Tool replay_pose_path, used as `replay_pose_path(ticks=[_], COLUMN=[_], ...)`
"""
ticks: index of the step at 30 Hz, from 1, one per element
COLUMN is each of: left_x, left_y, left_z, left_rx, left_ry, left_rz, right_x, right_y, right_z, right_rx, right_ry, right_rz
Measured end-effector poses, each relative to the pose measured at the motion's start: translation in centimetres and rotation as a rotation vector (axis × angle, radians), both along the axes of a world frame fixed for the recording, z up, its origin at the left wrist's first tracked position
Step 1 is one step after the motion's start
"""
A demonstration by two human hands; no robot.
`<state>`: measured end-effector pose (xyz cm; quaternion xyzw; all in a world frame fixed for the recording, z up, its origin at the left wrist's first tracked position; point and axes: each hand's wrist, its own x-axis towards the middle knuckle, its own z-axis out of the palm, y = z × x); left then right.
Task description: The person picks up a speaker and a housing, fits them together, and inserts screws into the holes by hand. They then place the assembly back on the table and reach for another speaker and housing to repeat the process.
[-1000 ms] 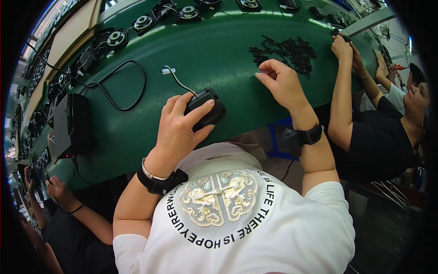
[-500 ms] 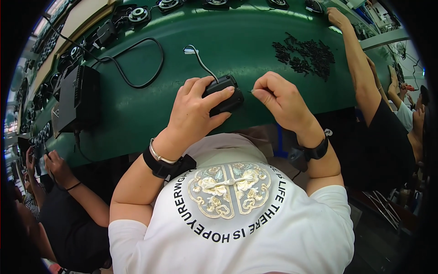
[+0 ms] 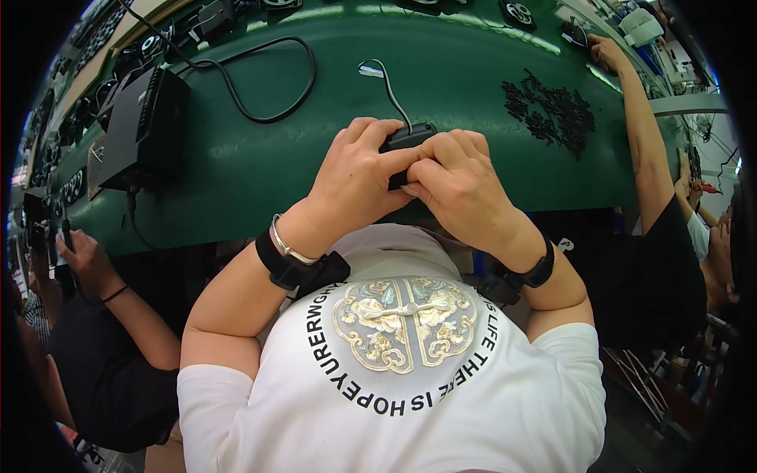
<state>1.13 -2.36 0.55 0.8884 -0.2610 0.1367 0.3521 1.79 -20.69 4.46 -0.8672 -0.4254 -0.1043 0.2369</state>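
Note:
A small black plastic case [image 3: 409, 136] rests at the near part of the green table, largely covered by my fingers. My left hand [image 3: 355, 167] is closed around it from the left. Bent over its right side, my right hand [image 3: 464, 180] has thumb and fingers pinched together against the case. Whatever lies in that pinch is hidden. From the far end of the case runs a thin grey cable [image 3: 394, 96], tipped with a white connector [image 3: 371, 71]. To the right, beyond my right hand, lies a pile of small black screw-like pieces [image 3: 558, 117].
A black box-shaped power unit [image 3: 146, 130] stands on the green table [image 3: 260, 165] at left, with a looped black cord [image 3: 314, 67] beyond it. Round speakers [image 3: 518, 13] line the far edge. Co-workers' arms show at left [image 3: 146, 323] and right [image 3: 643, 134].
My right hand has moved left onto the case; half a second ago it was apart from it, pinching a tiny dark piece. The view has shifted, so the table's things appear farther right.

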Motion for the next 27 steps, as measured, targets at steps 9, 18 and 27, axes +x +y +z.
replay_pose_path(ticks=[9,18,27], left_x=[0.1,0.0,0.1], left_y=[0.0,-0.2,-0.2], left_z=[-0.1,0.4,0.8], left_rx=[0.018,0.016,0.005], left_ry=[0.012,0.072,0.084], left_rz=[-0.001,-0.031,-0.05], right_x=[-0.1,0.6,0.4], right_y=[0.0,-4.9,-7.8], right_z=[-0.2,-0.6,-1.2], right_rx=[0.041,0.018,0.108], right_ry=[-0.084,-0.21,-0.218], right_rz=[-0.075,-0.083,-0.235])
